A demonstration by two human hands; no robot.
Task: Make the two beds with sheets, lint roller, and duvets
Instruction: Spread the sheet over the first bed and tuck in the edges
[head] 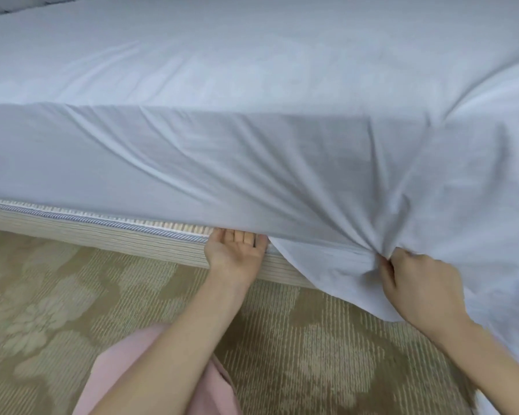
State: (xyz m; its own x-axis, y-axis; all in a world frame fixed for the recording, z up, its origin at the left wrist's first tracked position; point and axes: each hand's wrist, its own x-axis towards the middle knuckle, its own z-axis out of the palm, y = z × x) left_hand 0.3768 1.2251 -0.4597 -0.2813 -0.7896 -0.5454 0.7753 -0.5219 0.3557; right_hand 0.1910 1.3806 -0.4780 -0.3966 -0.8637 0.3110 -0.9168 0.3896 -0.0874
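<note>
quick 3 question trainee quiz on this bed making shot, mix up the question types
1. True or false: the right hand pinches a bunch of the pale white fabric sheet.
2. Multiple choice: where are the fingers of the left hand?
A) flat on top of the sheet
B) palm up, slid under the sheet-covered mattress edge
C) curled in a fist in mid-air
3. Fill in: right of the left hand, the sheet's edge hangs ____ over the striped beige bed base.

Key: 1 true; 2 B; 3 loose (untucked).
</note>
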